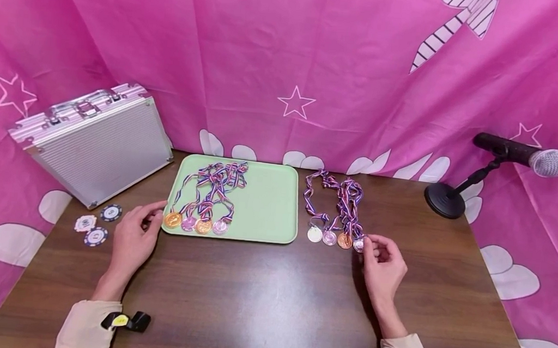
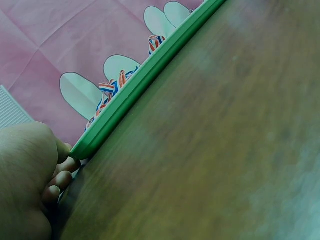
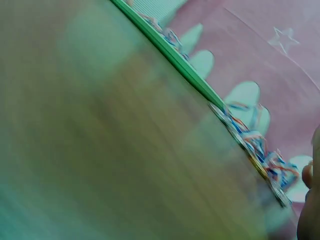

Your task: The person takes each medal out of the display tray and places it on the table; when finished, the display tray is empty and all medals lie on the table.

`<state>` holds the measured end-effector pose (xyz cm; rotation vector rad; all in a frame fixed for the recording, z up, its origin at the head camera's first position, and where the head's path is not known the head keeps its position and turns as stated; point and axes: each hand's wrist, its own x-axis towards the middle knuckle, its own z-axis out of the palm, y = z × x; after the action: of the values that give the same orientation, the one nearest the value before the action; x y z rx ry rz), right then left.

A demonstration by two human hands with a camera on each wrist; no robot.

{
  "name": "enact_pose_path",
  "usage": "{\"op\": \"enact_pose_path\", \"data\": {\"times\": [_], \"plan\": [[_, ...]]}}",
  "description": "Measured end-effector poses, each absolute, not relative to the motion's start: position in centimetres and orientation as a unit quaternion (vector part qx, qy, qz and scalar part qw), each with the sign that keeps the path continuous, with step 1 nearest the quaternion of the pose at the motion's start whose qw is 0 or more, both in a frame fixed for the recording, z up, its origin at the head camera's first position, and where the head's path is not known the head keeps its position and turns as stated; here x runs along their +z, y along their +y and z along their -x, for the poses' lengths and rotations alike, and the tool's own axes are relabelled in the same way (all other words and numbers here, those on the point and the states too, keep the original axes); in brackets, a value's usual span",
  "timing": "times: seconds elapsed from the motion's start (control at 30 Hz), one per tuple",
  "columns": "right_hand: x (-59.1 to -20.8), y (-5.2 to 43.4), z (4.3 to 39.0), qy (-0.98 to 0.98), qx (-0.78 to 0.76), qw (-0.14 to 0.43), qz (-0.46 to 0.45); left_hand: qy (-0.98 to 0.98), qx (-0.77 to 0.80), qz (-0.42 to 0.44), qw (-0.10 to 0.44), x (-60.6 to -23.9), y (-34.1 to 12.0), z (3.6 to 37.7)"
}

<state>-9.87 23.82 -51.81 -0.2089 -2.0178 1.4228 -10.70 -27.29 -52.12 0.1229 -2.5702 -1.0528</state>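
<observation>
Table [image 1: 259, 298]: dark wood-grain top, smooth, slight sheen. Tray [image 1: 271, 206]: pale green plastic, matt, smooth, rolled rim. Medals on tray [image 1: 196, 224] and medals on table [image 1: 335, 237]: shiny metal-look discs in gold, bronze and silver tones, on woven striped cloth ribbons [image 1: 216, 183]. Case [image 1: 97, 140]: ribbed aluminium-look panel, brushed, with polished metal edges and latches. Chips [image 1: 97, 225]: matt plastic-look. Backdrop [image 1: 288, 60]: thin pink printed cloth, creased. Microphone [image 1: 531, 155]: matt black body, silver wire-mesh head, black matt base. Sleeves [image 1: 85, 328]: cream knit-like cloth.
</observation>
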Motion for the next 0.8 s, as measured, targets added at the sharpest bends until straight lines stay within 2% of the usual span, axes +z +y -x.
{"op": "enact_pose_path", "data": {"times": [0.17,0.4,0.63,0.8], "plan": [[-51.6,21.0,9.1,-0.767,0.548,0.334,0.017,-0.907,-0.372,-0.038,0.191,-52.1,-27.2,10.9],[-52.2,17.8,9.0,-0.756,0.588,0.285,-0.044,-0.908,-0.373,-0.04,0.188,-52.0,-27.2,10.8],[-52.5,14.0,9.3,-0.778,0.564,0.263,-0.093,-0.91,-0.371,-0.042,0.182,-51.9,-27.2,10.7],[-52.2,10.8,9.8,-0.787,0.559,0.237,-0.107,-0.903,-0.378,-0.031,0.203,-52.0,-27.1,10.8]]}}
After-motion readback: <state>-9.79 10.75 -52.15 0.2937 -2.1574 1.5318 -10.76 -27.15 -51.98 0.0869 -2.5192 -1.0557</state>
